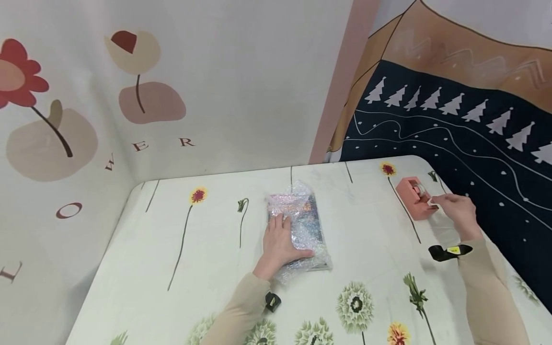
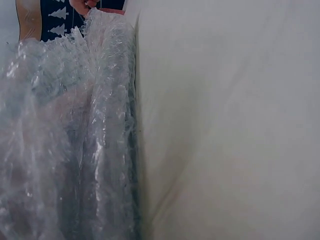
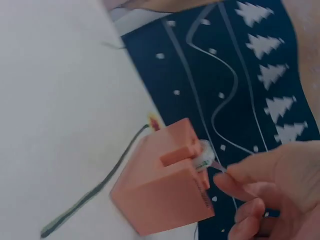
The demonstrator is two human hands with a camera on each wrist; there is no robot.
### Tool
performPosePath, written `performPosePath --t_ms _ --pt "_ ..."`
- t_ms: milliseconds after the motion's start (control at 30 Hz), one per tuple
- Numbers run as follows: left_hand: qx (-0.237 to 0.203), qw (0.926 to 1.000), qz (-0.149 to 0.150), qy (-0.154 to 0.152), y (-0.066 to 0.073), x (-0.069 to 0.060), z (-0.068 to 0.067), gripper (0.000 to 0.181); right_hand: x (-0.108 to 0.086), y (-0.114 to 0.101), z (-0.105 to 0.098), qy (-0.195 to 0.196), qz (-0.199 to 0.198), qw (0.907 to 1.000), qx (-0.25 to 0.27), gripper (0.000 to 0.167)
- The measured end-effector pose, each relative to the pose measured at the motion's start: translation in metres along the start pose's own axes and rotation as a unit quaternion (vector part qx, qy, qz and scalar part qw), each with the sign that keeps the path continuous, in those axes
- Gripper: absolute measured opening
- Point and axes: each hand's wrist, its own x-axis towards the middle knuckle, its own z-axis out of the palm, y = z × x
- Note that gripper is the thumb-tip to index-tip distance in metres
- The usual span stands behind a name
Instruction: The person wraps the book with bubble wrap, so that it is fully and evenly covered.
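A flat, book-like item with a colourful cover, wrapped in bubble wrap (image 1: pixel 307 230), lies at the middle of the table. My left hand (image 1: pixel 278 245) rests on it with the fingers spread and the thumb stretched to the right. In the left wrist view, bubble wrap (image 2: pixel 107 130) fills the left side and the left hand is hard to make out through it. A pink tape dispenser (image 1: pixel 413 205) stands at the table's right side. In the right wrist view, my right hand (image 3: pixel 280 185) pinches the end of the tape (image 3: pixel 218 165) between thumb and forefinger, just off the roll (image 3: pixel 204 156).
A white cloth with printed flowers covers the table (image 1: pixel 362 258). Behind it hangs a pale curtain (image 1: pixel 241 96) with flower prints. Along the right edge is a dark blue cloth (image 1: pixel 483 143) with white tree shapes. Both wrists carry black straps.
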Motion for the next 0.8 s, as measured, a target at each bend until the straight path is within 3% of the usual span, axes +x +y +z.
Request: performPosePath --t_ms 133,200,300,600,800 --pt "-0.001 1.0 -0.002 -0.002 0.0 0.0 0.0 0.118 -0.044 -0.049 -0.001 0.079 -0.016 0.9934 -0.081 0.045" --pt "-0.003 1.0 -0.001 -0.002 0.0 0.0 0.0 0.118 -0.067 -0.077 -0.003 0.077 -0.011 0.9922 -0.097 0.04" --pt "-0.006 1.0 0.0 -0.002 0.0 0.0 0.0 0.118 -0.085 -0.096 -0.003 0.067 -0.012 0.9906 -0.119 0.038" --pt "-0.002 1.0 -0.005 -0.007 0.0 0.0 -0.001 0.119 -0.091 -0.095 0.007 0.055 -0.001 0.989 -0.138 0.04" --pt "-0.008 0.9999 -0.004 -0.006 0.001 0.0 -0.001 0.119 -0.08 -0.08 0.011 0.068 0.019 0.9926 -0.099 0.042"
